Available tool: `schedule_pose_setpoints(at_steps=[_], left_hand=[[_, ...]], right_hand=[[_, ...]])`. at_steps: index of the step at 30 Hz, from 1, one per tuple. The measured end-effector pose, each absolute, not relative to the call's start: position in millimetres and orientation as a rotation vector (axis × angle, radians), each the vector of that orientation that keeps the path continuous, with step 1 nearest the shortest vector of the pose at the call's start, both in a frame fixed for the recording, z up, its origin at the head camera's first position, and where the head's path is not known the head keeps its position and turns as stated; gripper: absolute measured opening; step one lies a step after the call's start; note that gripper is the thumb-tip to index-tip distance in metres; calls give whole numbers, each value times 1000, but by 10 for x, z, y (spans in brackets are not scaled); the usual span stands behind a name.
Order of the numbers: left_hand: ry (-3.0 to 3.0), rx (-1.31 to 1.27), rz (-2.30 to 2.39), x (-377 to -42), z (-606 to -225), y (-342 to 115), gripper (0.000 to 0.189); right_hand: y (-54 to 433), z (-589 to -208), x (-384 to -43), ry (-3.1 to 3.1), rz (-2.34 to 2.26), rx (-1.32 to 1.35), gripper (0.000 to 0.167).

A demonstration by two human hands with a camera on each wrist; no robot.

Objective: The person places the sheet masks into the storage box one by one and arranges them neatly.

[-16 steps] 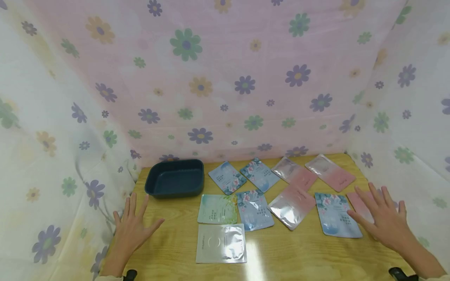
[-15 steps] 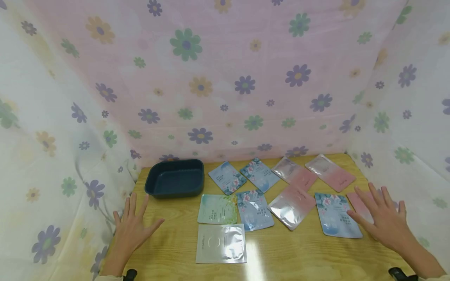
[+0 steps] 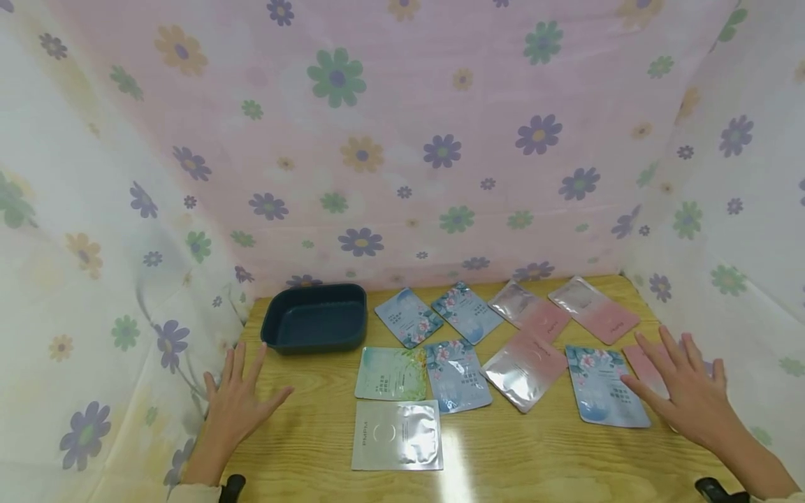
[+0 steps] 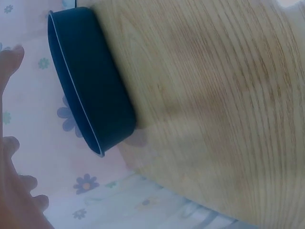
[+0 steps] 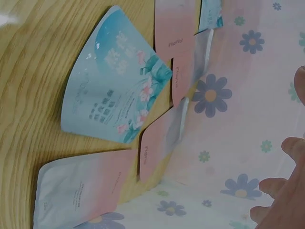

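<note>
My left hand (image 3: 235, 409) is held with fingers spread at the table's left side, in front of a dark blue rectangular basin (image 3: 314, 345). It holds nothing; its fingertips show at the edge of the left wrist view beside the same basin (image 4: 90, 81). On the right, my right hand (image 3: 688, 398) is also spread and empty. In the head view it partly covers a pink sheet-mask sachet (image 3: 638, 363), which shows whole-width in the right wrist view as a pink-and-white pouch (image 5: 83, 191). Just left of this hand lies a blue floral sachet (image 3: 606, 391).
Several more flat sachets lie mid-table: a silver one (image 3: 377, 450) in front, a green one (image 3: 390, 374) behind it, blue floral ones (image 3: 459, 381) and pink-silver ones (image 3: 527, 367). Flower-printed cloth (image 3: 402, 140) walls the back and both sides of the wooden table (image 3: 534, 461).
The head view has shifted very slightly. Both hands, the basin and the sachets keep their places.
</note>
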State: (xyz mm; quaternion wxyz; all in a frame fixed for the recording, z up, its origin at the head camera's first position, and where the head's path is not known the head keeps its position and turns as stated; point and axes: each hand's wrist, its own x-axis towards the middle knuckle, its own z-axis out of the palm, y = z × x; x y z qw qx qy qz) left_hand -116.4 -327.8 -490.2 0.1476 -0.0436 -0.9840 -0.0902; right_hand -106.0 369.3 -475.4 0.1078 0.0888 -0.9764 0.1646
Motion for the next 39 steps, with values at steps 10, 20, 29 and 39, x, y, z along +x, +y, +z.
schedule_pose_setpoints(at_steps=[10, 20, 29, 39], left_hand=[[-2749, -236, -309, -1296, -4973, -3323, 95], [-2563, -396, -281, -1558, -5109, -3438, 70], [-2540, -449, -282, -1793, -5225, -3450, 56], [-2452, -538, -196, -2002, -5360, -3482, 42]], right_hand=[[3469, -4687, -1134, -2800, 582, 424, 75], [3097, -4663, -1257, -2768, 812, 561, 68], [2700, -4711, -1391, -2693, 887, 754, 56], [2209, -4824, -1517, -2684, 1099, 816, 43]])
